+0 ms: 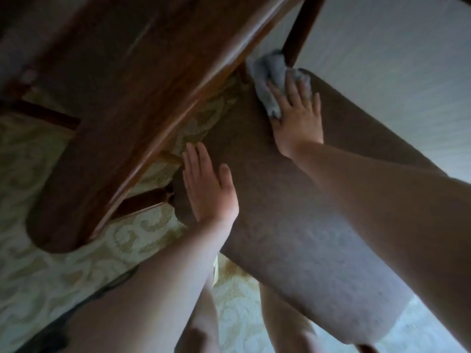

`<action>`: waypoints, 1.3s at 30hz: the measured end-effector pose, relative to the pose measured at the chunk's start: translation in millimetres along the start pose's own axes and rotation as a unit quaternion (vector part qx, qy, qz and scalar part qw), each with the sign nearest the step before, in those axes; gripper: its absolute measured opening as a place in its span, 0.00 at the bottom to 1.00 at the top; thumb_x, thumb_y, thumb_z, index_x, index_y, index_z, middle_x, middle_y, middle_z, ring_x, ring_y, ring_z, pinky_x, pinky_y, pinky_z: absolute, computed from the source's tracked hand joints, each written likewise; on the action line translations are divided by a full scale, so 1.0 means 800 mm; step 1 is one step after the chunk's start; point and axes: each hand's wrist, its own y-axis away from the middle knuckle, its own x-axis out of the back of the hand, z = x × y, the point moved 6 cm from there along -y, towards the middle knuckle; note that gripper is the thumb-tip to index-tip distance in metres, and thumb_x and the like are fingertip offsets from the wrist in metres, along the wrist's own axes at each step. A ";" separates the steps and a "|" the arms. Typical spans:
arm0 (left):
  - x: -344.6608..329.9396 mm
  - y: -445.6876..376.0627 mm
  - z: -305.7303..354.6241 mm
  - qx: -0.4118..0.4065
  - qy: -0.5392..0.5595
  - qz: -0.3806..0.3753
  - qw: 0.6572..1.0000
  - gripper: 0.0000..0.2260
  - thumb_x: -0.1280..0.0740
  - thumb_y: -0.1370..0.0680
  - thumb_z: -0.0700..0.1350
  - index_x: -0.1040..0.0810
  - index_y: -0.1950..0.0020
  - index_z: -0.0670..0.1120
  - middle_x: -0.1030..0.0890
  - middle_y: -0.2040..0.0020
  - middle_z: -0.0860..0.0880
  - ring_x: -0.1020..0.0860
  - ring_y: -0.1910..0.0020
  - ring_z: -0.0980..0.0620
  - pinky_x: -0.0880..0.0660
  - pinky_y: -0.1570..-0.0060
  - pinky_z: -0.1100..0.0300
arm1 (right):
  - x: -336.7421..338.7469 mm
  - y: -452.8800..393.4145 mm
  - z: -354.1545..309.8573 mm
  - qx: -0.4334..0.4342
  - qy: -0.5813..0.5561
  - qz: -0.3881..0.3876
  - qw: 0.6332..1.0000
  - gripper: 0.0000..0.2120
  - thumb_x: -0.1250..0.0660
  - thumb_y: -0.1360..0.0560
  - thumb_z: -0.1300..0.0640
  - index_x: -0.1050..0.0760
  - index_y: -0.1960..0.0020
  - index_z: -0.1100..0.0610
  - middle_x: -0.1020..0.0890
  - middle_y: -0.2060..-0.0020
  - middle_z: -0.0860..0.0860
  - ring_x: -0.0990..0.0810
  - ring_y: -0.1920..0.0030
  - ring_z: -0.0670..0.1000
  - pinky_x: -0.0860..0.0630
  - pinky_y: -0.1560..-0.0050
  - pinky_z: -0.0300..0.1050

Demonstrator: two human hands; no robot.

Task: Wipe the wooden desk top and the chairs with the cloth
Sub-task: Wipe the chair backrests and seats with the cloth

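Head view. Right hand [297,118]: fingers laid out nearly straight and slightly spread, pressed flat on the cloth [270,80]; nothing is gripped. The cloth, pale grey-blue and crumpled, is pinned at the far corner of the chair seat [293,233], just beside a dark wooden upright [302,26] of the chair and close to the desk edge. Left hand [207,184]: fingers straight and held together, thumb set apart, palm rested flat on the near left edge of the seat; nothing is held. The seat is covered in brown textured fabric and is seen slanting from upper middle to lower right. The wooden desk top [122,98], dark and glossy with a rounded end and a moulded rim, is seen at upper left, partly overhanging the seat. A patterned carpet [51,263] in cream and tan is seen below; a pale wall [407,59] is seen at upper right. Bare legs [280,314] are seen at the bottom edge
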 end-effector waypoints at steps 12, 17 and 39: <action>-0.049 -0.010 0.087 -0.093 -0.060 -0.046 0.993 0.27 0.46 0.18 0.49 0.48 0.21 0.44 0.51 0.20 0.47 0.54 0.22 0.50 0.57 0.25 0.55 | 0.003 0.033 0.092 -0.085 -0.021 -0.007 0.996 0.28 0.47 0.19 0.50 0.55 0.22 0.43 0.57 0.22 0.50 0.61 0.23 0.52 0.63 0.25 0.54; -0.061 0.000 0.097 -0.132 -0.078 -0.068 0.986 0.28 0.47 0.20 0.50 0.47 0.21 0.45 0.50 0.20 0.48 0.53 0.22 0.50 0.58 0.26 0.57 | -0.019 0.177 0.178 -0.298 -0.077 0.087 0.948 0.31 0.43 0.21 0.52 0.50 0.22 0.46 0.54 0.21 0.53 0.58 0.22 0.55 0.59 0.24 0.55; -0.079 0.081 0.060 -0.387 -0.244 -0.196 0.867 0.30 0.52 0.23 0.53 0.47 0.21 0.46 0.50 0.21 0.48 0.54 0.22 0.49 0.56 0.25 0.52 | -0.119 0.414 0.106 -0.513 -0.136 0.127 0.838 0.38 0.43 0.33 0.57 0.43 0.23 0.49 0.50 0.22 0.54 0.54 0.23 0.58 0.53 0.25 0.60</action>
